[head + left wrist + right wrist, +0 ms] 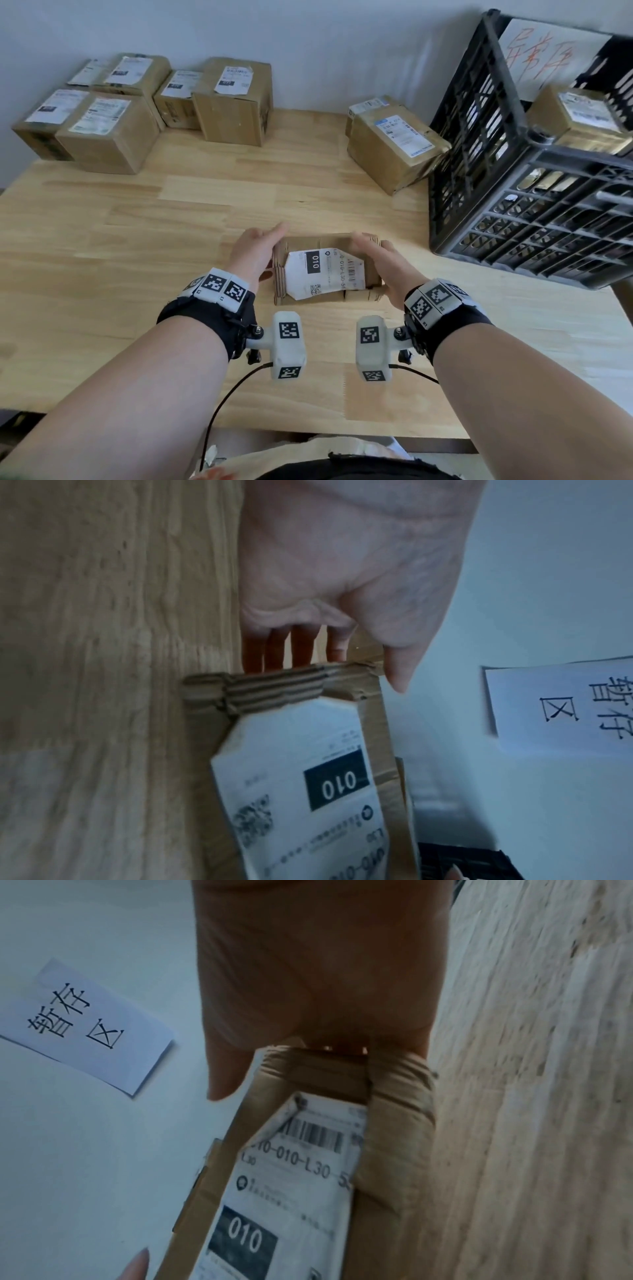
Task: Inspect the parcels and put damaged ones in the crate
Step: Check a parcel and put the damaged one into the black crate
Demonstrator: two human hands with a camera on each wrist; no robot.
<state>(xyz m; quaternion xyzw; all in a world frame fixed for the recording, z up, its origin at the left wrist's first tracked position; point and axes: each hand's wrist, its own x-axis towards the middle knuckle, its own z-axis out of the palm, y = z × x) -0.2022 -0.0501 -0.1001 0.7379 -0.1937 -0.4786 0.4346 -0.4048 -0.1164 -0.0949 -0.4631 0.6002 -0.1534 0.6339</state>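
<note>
crate [534, 144] cut off at right edge, parcel [325, 270] label's small print blurred, right hand [380, 263] fingers hidden behind parcel

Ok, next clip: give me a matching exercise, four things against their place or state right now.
Things:
1. parcel labelled 010
2. black crate
3. left hand
4. paper sign

Places or states:
A. on the wall
B. flat against the parcel's left end
C. table's right side, a parcel inside
D. between both hands, corrugated edges exposed

Pairs: 1-D, 2-C, 3-B, 4-A
</note>
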